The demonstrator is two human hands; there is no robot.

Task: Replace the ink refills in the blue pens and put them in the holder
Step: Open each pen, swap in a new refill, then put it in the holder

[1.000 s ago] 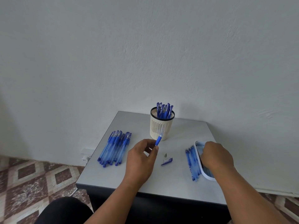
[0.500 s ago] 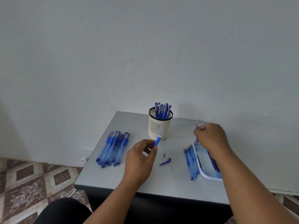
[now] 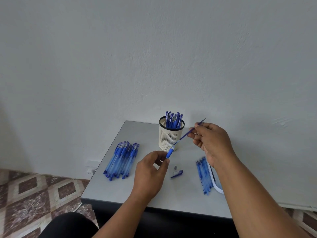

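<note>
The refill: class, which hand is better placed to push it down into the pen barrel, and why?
Right. The right hand already pinches the refill, whose lower end meets the pen barrel. The left hand grips that barrel and probably just steadies it.

Two hands are seen, left and right. One holder, one white tray, one pen barrel, one refill and one loose cap are counted. The pens in the left pile, the holder and the right row overlap too much to be counted.
</note>
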